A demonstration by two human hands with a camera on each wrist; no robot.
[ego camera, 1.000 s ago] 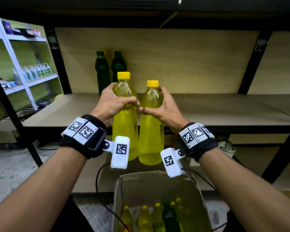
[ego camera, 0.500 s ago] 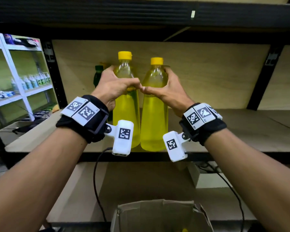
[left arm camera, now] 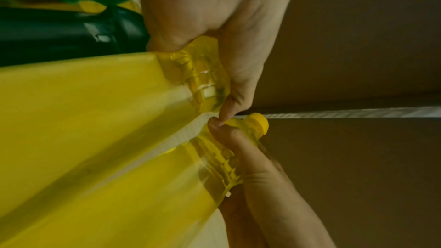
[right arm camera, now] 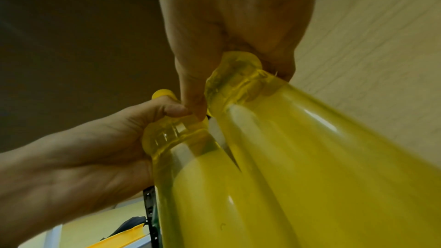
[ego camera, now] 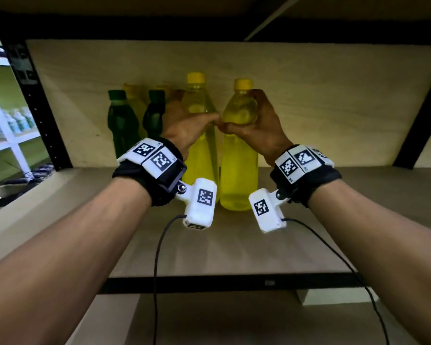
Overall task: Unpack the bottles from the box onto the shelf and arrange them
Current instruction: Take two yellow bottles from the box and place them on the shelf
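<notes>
In the head view my left hand (ego camera: 187, 125) grips the shoulder of a yellow bottle (ego camera: 202, 158), and my right hand (ego camera: 259, 125) grips a second yellow bottle (ego camera: 238, 175) beside it. Both bottles are upright with their bases low over the shelf board (ego camera: 209, 245); contact cannot be told. Two green bottles (ego camera: 121, 125) stand just left, with yellow ones (ego camera: 135, 100) behind them. In the left wrist view the left hand (left arm camera: 214, 25) curls round its bottle (left arm camera: 95, 110). The right wrist view shows the right hand (right arm camera: 233, 16) wrapped round the neck of its bottle (right arm camera: 310, 148). The thumbs touch. The box is out of view.
A black upright (ego camera: 35, 103) bounds the shelf at the left, with white shelving (ego camera: 8, 125) beyond it. The upper shelf (ego camera: 209, 23) hangs close overhead. The wooden back panel (ego camera: 334, 95) is bare on the right. Cables (ego camera: 157, 270) hang from the wrist cameras. A white block (ego camera: 334, 297) sits below.
Both hands have carried the yellow bottles up from over the box and forward into the shelf, beside the green bottles. The box has dropped out of the head view.
</notes>
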